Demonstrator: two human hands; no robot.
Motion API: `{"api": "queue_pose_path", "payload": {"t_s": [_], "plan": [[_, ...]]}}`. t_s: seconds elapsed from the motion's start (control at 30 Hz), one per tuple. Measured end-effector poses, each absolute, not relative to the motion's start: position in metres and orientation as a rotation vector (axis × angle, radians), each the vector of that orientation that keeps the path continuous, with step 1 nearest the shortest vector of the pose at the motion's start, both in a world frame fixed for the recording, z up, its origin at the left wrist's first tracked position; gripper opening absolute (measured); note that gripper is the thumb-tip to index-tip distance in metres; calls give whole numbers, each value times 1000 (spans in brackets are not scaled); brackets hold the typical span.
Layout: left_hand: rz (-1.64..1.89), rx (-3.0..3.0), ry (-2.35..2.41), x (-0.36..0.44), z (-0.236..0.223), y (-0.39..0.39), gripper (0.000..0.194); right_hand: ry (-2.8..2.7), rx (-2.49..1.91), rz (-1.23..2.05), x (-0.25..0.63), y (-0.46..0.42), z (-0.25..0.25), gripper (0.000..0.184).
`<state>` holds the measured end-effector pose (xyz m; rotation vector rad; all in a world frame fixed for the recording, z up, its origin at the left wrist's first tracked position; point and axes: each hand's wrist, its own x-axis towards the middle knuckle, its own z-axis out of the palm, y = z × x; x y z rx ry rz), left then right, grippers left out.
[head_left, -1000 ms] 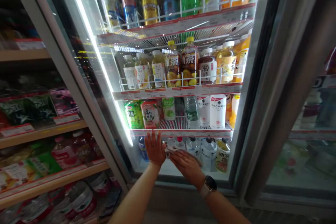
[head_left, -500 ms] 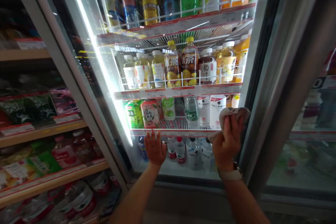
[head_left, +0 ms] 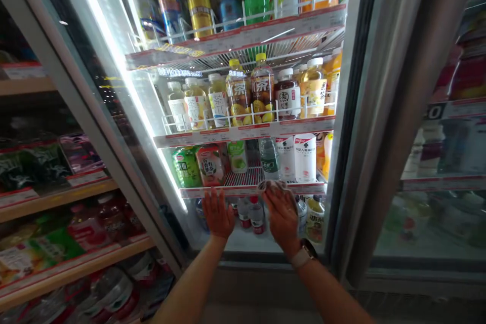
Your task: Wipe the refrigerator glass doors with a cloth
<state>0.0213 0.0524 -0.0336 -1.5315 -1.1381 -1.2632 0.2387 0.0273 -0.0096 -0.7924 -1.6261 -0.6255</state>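
Observation:
My left hand (head_left: 217, 213) rests flat with spread fingers on the glass door (head_left: 243, 86) of a lit drinks fridge, holding nothing. My right hand (head_left: 281, 217) presses on the same glass close to its right, with a crumpled grey-white cloth (head_left: 276, 187) at its fingertips. A round-faced watch (head_left: 304, 256) sits on that wrist. Behind the glass, both hands are level with the lowest shelf edge and the bottles below it. Tea bottles (head_left: 239, 93) and cans (head_left: 198, 5) stand on the higher wire shelves.
A metal door frame (head_left: 353, 111) runs up to the right, with a second fridge door (head_left: 436, 202) beyond it. Wooden shelves (head_left: 56, 200) at the left hold packaged snacks and bottled drinks. Red price strips line the fridge shelves.
My right hand has moved down and left from the door's right edge, taking the cloth to the middle of the glass. My left hand stays in place on the glass.

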Motion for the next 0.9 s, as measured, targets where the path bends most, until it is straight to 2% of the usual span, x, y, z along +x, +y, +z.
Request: {"api": "queue_pose_path", "payload": {"t_s": [0.23,0.37,0.57,0.7,0.9], "plan": [[-1234,-1547,-1167,17,-37,55,63,-2062,-523,-529,217,21,-78,44],[-1227,-1536,-1140,17,-35,54,63,-2116,-458,-494,213,22,-87,32],[-1213,-1534,-1155,17,-36,55,62,-2122,-433,-571,222,25,-55,31],[-1234,-1547,-1167,17,-38,55,62,-2031,-576,-664,234,26,-19,41],[-1227,-1520,-1158,19,-40,55,61,-1526,-821,-758,266,31,34,58]]}}
